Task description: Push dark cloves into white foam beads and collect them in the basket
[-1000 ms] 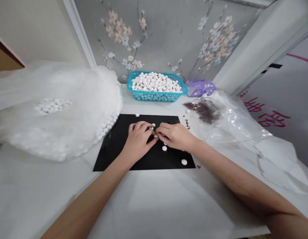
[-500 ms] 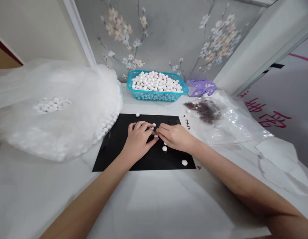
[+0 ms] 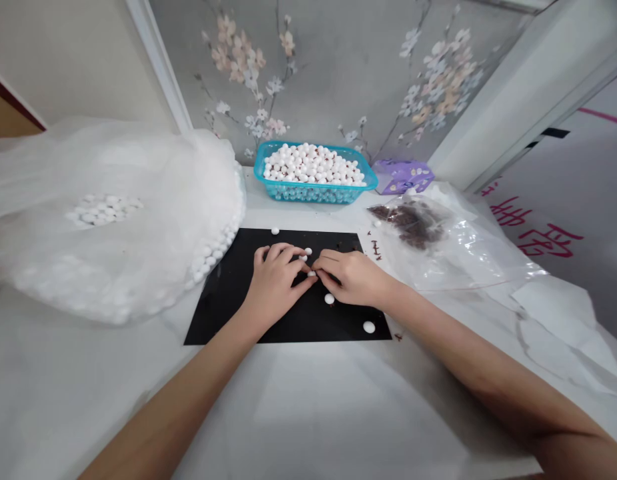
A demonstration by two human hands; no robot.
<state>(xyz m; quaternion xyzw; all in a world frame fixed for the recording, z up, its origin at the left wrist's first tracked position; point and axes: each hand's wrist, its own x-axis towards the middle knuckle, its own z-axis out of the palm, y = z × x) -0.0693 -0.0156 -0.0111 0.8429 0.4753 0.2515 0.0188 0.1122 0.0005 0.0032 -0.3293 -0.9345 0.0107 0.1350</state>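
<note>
Both my hands rest on a black mat (image 3: 223, 313) at the middle of the white table. My left hand (image 3: 276, 283) and my right hand (image 3: 353, 277) meet fingertip to fingertip, pinched together around a small white bead (image 3: 311, 273). Which fingers carry the bead is hard to tell. More white beads lie loose on the mat: one by my right hand (image 3: 329, 299), one near the mat's front right corner (image 3: 369, 327), one at its far edge (image 3: 275, 231).
A blue basket (image 3: 313, 193) heaped with white beads stands at the back. A large clear bag of white beads (image 3: 113, 227) fills the left. A clear bag with small dark red pieces (image 3: 413, 223) lies right, a purple packet (image 3: 403, 175) behind it.
</note>
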